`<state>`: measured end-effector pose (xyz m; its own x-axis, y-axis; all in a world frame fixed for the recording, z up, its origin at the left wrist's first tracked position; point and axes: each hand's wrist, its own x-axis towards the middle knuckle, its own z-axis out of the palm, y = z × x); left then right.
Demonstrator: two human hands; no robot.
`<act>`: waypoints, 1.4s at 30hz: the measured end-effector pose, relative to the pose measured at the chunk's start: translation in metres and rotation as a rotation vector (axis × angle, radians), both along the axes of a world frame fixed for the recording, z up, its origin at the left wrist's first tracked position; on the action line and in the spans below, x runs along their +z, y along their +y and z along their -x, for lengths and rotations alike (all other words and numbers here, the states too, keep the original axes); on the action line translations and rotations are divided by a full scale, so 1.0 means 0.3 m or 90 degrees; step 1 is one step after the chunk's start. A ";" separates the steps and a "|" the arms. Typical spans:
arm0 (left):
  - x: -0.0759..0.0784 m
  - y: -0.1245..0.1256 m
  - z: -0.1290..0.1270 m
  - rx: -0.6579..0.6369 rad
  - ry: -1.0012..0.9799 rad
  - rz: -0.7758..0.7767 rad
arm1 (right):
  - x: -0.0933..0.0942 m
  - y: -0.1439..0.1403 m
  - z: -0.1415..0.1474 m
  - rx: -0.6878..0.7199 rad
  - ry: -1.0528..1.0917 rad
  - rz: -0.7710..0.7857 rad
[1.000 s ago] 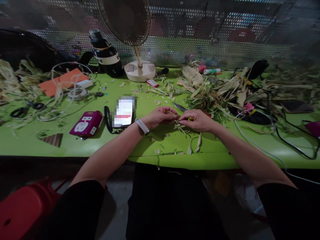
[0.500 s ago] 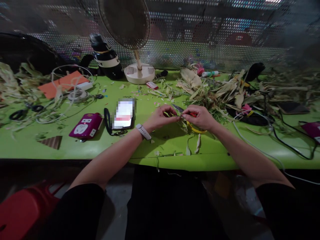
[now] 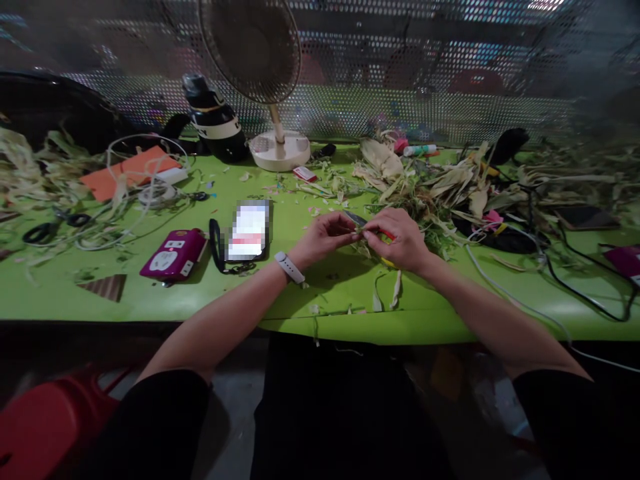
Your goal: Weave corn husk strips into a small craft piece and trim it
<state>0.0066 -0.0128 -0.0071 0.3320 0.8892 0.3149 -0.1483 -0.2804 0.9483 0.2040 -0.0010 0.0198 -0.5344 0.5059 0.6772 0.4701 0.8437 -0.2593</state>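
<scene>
My left hand (image 3: 324,236) and my right hand (image 3: 397,238) meet fingertip to fingertip just above the green table (image 3: 165,293), pinching a thin strip of husk (image 3: 358,231) between them. A white watch (image 3: 289,267) is on my left wrist. Scissors with yellow and red handles (image 3: 381,235) lie under my right hand, their blade pointing back left. A heap of dried corn husks (image 3: 440,183) lies just behind my right hand. Small husk scraps (image 3: 395,293) are scattered in front of my hands.
A phone (image 3: 247,231) and a magenta device (image 3: 173,254) lie left of my hands. A desk fan (image 3: 270,80) and a bottle (image 3: 213,117) stand at the back. Black scissors (image 3: 50,228), white cord (image 3: 145,163) and orange paper (image 3: 127,170) lie far left. Cables (image 3: 565,267) run at right.
Both hands have lifted slightly off the table and shifted a little away from me, still pinching the strip together. The yellow scissor handle showed briefly under my right hand.
</scene>
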 end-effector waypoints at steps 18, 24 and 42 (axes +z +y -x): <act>0.023 -0.033 -0.005 0.136 0.111 -0.139 | 0.012 -0.010 -0.001 -0.025 0.068 0.126; 0.021 -0.028 -0.003 0.129 0.110 -0.166 | 0.005 -0.005 -0.003 -0.002 0.025 0.033; 0.030 -0.035 -0.002 0.127 0.124 -0.162 | 0.011 -0.006 -0.007 0.001 0.065 0.104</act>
<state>0.0072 -0.0234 0.0019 0.2352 0.8442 0.4816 0.1101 -0.5155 0.8498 0.2061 -0.0027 0.0231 -0.4683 0.6121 0.6372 0.4326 0.7877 -0.4387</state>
